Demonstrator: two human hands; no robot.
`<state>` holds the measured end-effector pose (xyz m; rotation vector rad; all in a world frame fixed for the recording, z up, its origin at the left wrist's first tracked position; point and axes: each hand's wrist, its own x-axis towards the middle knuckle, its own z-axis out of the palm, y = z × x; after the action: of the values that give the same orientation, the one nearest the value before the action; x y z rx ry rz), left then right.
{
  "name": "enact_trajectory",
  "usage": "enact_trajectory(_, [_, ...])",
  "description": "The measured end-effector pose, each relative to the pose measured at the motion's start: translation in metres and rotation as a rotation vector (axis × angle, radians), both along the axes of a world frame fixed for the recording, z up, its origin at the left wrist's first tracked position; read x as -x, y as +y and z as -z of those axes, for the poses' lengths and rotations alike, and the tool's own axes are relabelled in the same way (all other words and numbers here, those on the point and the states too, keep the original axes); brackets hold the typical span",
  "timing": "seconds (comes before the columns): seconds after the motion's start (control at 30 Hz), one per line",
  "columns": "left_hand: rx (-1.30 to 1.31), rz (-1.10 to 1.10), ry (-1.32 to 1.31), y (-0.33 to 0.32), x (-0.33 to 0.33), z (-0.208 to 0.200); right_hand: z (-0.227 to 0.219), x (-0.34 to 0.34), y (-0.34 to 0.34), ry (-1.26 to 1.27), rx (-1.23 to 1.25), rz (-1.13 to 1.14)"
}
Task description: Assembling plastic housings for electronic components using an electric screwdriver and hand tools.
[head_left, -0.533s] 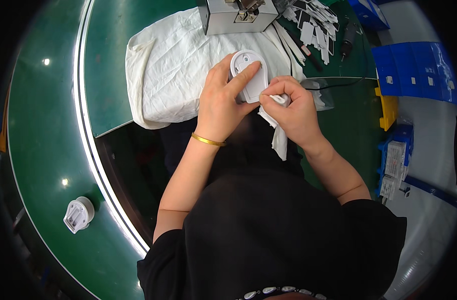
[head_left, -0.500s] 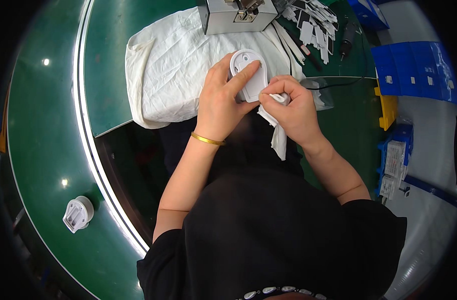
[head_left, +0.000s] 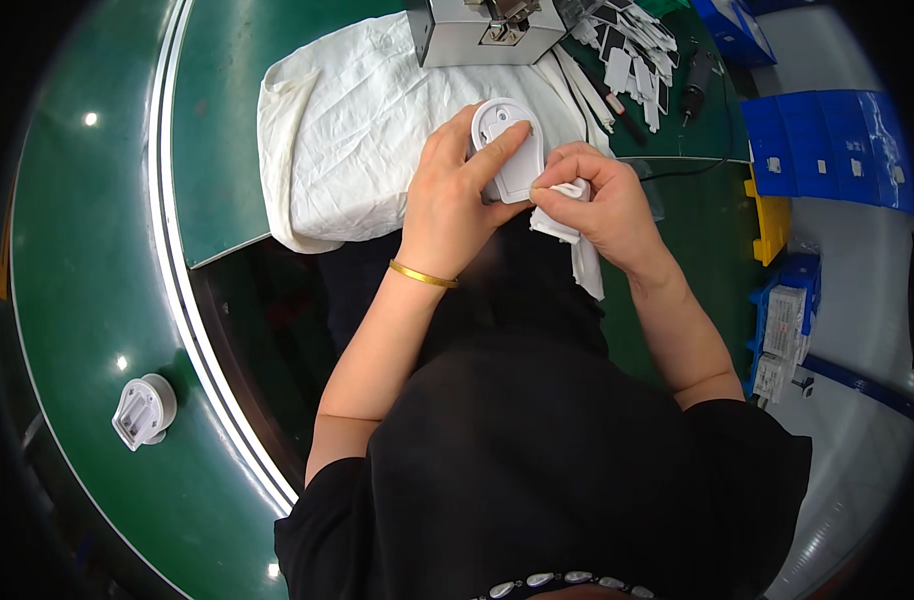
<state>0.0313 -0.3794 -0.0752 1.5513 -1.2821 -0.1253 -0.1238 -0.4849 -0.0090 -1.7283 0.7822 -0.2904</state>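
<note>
A white plastic housing (head_left: 518, 174), rounded at one end and tapering to a squarer end, is gripped in my left hand (head_left: 455, 185). My thumb lies across its recessed face and the other fingers wrap behind it. My right hand (head_left: 607, 207) is closed in a pinch on a crumpled white cloth (head_left: 586, 262), whose loose end hangs below the fingers. Thumb and fingertip of that hand are at the housing's lower right corner; whether the cloth touches the housing is hard to make out. Under and behind the left hand spreads a white fabric cover (head_left: 347, 130).
A grey metal box fixture (head_left: 477, 38) stands at the back. Right of it lie several flat white and black pieces (head_left: 632, 60) and a dark corded tool (head_left: 695, 85). Blue bins (head_left: 827, 150) line the right side. Another white housing (head_left: 144, 410) sits on the green surface at left.
Both hands, with the housing and cloth, appear slightly farther right, as the view shifts a little. The housing on the left surface has moved slightly away and left. Both grips stay the same.
</note>
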Motion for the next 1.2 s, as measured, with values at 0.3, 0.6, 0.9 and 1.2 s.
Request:
enact_trajectory(0.3, [-0.012,-0.007,-0.012,-0.001,-0.001,-0.002,0.001,-0.004,0.016,-0.017,0.228,0.027])
enact_trajectory(0.6, [0.0,0.0,-0.004,-0.001,0.0,0.0,0.0,0.003,0.004,-0.006,-0.062,0.026])
enact_trajectory(0.9, [-0.007,-0.008,0.003,-0.001,-0.001,-0.001,-0.002,-0.006,0.018,0.02,0.176,0.076])
enact_trajectory(1.2, [0.012,0.002,0.018,-0.001,0.0,0.002,-0.001,-0.003,0.012,0.021,0.072,0.057])
